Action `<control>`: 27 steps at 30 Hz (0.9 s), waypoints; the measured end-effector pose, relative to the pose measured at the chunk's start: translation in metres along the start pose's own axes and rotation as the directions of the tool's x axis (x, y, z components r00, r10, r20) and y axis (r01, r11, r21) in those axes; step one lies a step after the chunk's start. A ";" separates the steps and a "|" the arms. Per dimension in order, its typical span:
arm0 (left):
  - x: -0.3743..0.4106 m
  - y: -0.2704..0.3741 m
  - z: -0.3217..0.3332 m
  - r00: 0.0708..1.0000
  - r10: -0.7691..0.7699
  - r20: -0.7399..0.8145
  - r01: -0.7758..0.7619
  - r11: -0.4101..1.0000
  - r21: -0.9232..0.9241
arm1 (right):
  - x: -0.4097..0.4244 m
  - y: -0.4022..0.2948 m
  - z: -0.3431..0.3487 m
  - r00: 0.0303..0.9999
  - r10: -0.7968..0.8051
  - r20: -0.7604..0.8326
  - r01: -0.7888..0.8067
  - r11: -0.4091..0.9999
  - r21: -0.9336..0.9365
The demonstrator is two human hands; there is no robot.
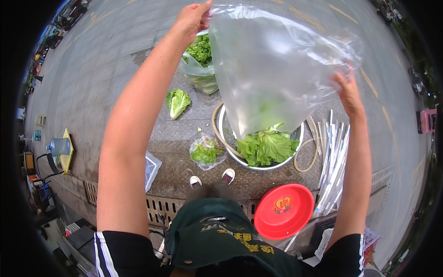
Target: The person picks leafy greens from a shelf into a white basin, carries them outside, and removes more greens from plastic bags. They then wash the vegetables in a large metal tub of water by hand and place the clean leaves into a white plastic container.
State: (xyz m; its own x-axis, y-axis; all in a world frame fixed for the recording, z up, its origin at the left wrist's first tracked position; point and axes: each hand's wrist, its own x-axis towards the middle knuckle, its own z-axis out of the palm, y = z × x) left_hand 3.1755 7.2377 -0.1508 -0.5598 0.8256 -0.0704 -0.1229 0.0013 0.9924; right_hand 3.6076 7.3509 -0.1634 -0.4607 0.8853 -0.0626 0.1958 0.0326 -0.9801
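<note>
Both arms reach out and hold up a large clear plastic bag (266,62) by its upper edge. My left hand (193,19) pinches one corner, while my right hand (347,91), slightly blurred, grips the opposite side. Below the bag stands a round metal basin (263,168) with leafy green lettuce (264,147) in it; the bag hides its far part. Behind the bag's left edge, a translucent bag (199,71) is filled with more leafy greens (200,48). A single lettuce head (178,104) lies on the paving to the left.
A beige hose (221,133) runs over the basin's rim. Near my shoes sits a small plastic bag of leaf scraps (206,152). A red plastic basin (283,211) is at front right, beside a bundle of white strips (334,166). A white crate (152,169) is partly behind my left arm.
</note>
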 end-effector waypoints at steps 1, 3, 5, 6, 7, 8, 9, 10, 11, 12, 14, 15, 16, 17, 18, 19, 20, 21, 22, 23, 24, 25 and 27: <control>-0.002 0.006 -0.012 1.000 0.017 -0.003 -0.017 1.000 0.017 | 0.009 0.012 0.018 0.997 0.034 0.073 -0.024 0.991 -0.129; -0.021 0.004 -0.031 1.000 0.011 0.001 -0.011 0.999 -0.039 | 0.005 0.003 0.080 0.990 -0.016 0.139 0.034 0.991 -0.129; -0.072 -0.008 -0.011 0.979 -0.076 0.187 0.109 0.980 -0.169 | -0.020 0.000 0.163 0.969 -0.192 0.158 0.184 0.981 0.064; -0.102 -0.020 0.004 0.917 -0.109 0.384 0.208 0.952 -0.225 | -0.030 0.017 0.206 0.927 -0.326 0.186 0.357 0.918 -0.170; -0.130 -0.029 0.009 0.888 -0.086 0.451 0.054 0.995 0.084 | -0.048 0.022 0.251 0.889 -0.158 0.431 0.196 0.979 -0.045; -0.158 -0.036 0.026 0.820 -0.057 0.570 -0.174 0.923 0.343 | -0.044 0.083 0.299 0.869 -0.494 -0.042 0.495 0.861 0.116; -0.179 -0.044 0.012 0.750 0.306 0.586 -0.543 0.791 0.282 | -0.065 0.072 0.319 0.914 -0.397 -0.085 0.406 0.891 0.203; -0.201 -0.036 0.003 0.737 0.417 0.532 -0.648 0.659 0.381 | -0.084 0.082 0.318 0.993 -0.092 -0.070 0.095 0.994 0.043; -0.220 -0.029 -0.007 0.680 0.522 0.516 -0.733 0.460 0.501 | -0.106 0.106 0.318 0.968 0.109 -0.225 0.005 0.893 0.450; -0.231 -0.031 -0.033 0.639 0.521 0.566 -0.747 0.243 0.619 | -0.127 0.112 0.316 0.934 0.247 -0.259 0.034 0.661 0.750; -0.270 -0.074 -0.080 0.660 0.504 0.557 -0.717 0.202 0.667 | -0.171 0.101 0.312 0.899 0.417 -0.131 0.027 0.247 0.969; -0.290 -0.103 -0.093 0.659 0.404 0.634 -0.732 0.149 0.665 | -0.192 0.114 0.313 0.896 0.444 0.016 -0.008 -0.019 1.000; -0.305 -0.132 -0.094 0.636 0.307 0.708 -0.759 0.086 0.645 | -0.211 0.132 0.323 0.925 0.379 0.040 0.035 -0.189 0.981; -0.313 -0.169 -0.090 0.676 0.324 0.661 -0.735 0.231 0.638 | -0.233 0.129 0.337 0.922 0.368 0.119 0.019 -0.351 0.936; -0.321 -0.206 -0.083 0.719 0.322 0.616 -0.694 0.372 0.616 | -0.256 0.126 0.348 0.928 0.345 0.141 0.034 -0.455 0.890; -0.327 -0.226 -0.077 0.764 0.297 0.573 -0.635 0.500 0.589 | -0.279 0.132 0.360 0.924 0.347 0.160 0.031 -0.485 0.874; -0.322 -0.233 -0.073 0.865 0.084 0.496 -0.282 0.897 0.340 | -0.313 0.123 0.357 0.867 0.454 0.204 0.032 -0.460 0.887; -0.310 -0.239 -0.061 0.846 -0.182 0.501 0.202 0.979 0.014 | -0.346 0.126 0.352 0.849 0.512 0.128 0.125 -0.430 0.894; -0.306 -0.245 -0.042 0.701 -0.412 0.582 0.646 0.713 -0.274 | -0.375 0.134 0.348 0.822 0.567 0.051 0.214 -0.390 0.896; -0.320 -0.250 -0.017 0.655 -0.457 0.601 0.662 0.730 -0.166 | -0.410 0.172 0.347 0.851 0.523 0.039 0.132 -0.284 0.950; -0.340 -0.256 0.007 0.620 -0.500 0.605 0.666 0.743 -0.068 | -0.431 0.190 0.338 0.770 0.638 0.027 0.118 -0.184 0.976; -0.354 -0.264 0.024 0.584 -0.542 0.605 0.662 0.749 0.032 | -0.447 0.204 0.327 0.672 0.740 0.003 0.092 -0.087 0.992; -0.393 -0.299 0.028 0.234 -0.555 0.798 0.857 0.506 0.101 | -0.479 0.248 0.312 0.877 0.464 -0.123 0.247 -0.218 0.944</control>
State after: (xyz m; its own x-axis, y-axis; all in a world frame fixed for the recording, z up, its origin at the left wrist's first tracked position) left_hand 3.4552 6.9286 -0.4173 0.5917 0.6427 -0.4867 -0.4590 0.7649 0.4520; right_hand 3.6066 6.7898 -0.4351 -0.2072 0.8488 -0.4865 -0.9739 -0.2259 0.0206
